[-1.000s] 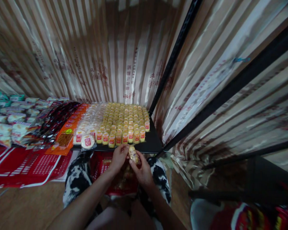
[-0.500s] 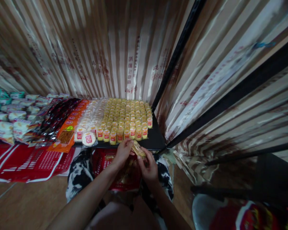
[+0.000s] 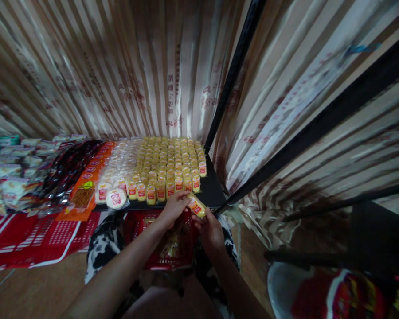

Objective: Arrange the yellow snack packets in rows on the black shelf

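Observation:
Both of my hands meet at the front edge of a dark shelf (image 3: 211,195). My left hand (image 3: 173,209) and my right hand (image 3: 210,228) pinch one small yellow packet with a red label (image 3: 197,205), held tilted just in front of the shelf. On the shelf stand many rows of the same yellow packets (image 3: 168,165), upright and tightly packed. To their left lie round white packets with red labels (image 3: 116,198). A red basket (image 3: 159,246) with more packets sits on my lap below the hands.
Further left on the shelf lie orange and dark snack bags (image 3: 83,177) and pale packets (image 3: 6,177). Flattened red crates (image 3: 29,239) rest on the floor at left. Shiny striped curtains hang behind; black frame bars (image 3: 229,93) run at right. A white stool (image 3: 286,288) stands at lower right.
My hands have lifted the yellow packet slightly up and right, and it has tipped from nearly upright to lying tilted. The view has shifted a little.

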Tool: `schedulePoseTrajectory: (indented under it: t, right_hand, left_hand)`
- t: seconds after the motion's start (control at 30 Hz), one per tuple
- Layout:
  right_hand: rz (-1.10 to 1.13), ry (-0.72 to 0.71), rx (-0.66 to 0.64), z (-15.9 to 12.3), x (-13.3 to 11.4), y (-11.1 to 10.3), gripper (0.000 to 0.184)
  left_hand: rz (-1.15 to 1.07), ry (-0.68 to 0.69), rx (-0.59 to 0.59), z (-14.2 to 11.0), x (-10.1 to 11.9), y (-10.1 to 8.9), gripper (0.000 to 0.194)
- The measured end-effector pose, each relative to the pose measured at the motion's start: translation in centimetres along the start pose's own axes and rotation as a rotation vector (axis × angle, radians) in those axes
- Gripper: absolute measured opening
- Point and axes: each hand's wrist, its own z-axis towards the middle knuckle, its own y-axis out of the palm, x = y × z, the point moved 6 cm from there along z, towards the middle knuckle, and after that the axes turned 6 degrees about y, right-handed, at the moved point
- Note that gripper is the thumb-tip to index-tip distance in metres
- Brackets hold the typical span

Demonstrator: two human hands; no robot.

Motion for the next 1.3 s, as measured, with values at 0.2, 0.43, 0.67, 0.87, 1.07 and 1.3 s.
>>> schedulePoseTrajectory:
  t: [0.2,0.43,0.67,0.87,1.07,1.3]
  right_hand:
    - [-0.329,-0.172,0.14,1.5,0.2,-2.0,0.054]
    - [-0.984,-0.917,0.19,0.4,-3.9,-1.5,0.044]
    - [-1.112,-0.938,0.241,2.4,-5.2,-1.1,0.046]
    - [-1.02,-0.907,0.332,5.3,-5.7,-1.3,0.047]
    - [-0.992,-0.886,0.378,8.1,-6.9,-0.4,0.049]
    - [-1.044,-0.82,0.408,11.4,-7.6,0.0,0.052]
  left_hand:
    - [0.336,0.13,-0.003,1.3,0.0,0.4,0.027]
    - [0.712,0.394,-0.042,1.4,2.4,2.5,0.028]
    - [0.727,0.492,-0.029,3.0,3.6,5.2,0.027]
    - [0.83,0.529,-0.082,4.0,4.9,7.0,0.036]
    - [0.874,0.596,-0.064,3.9,5.3,7.4,0.042]
    - [0.997,0.596,-0.097,4.1,3.8,7.0,0.037]
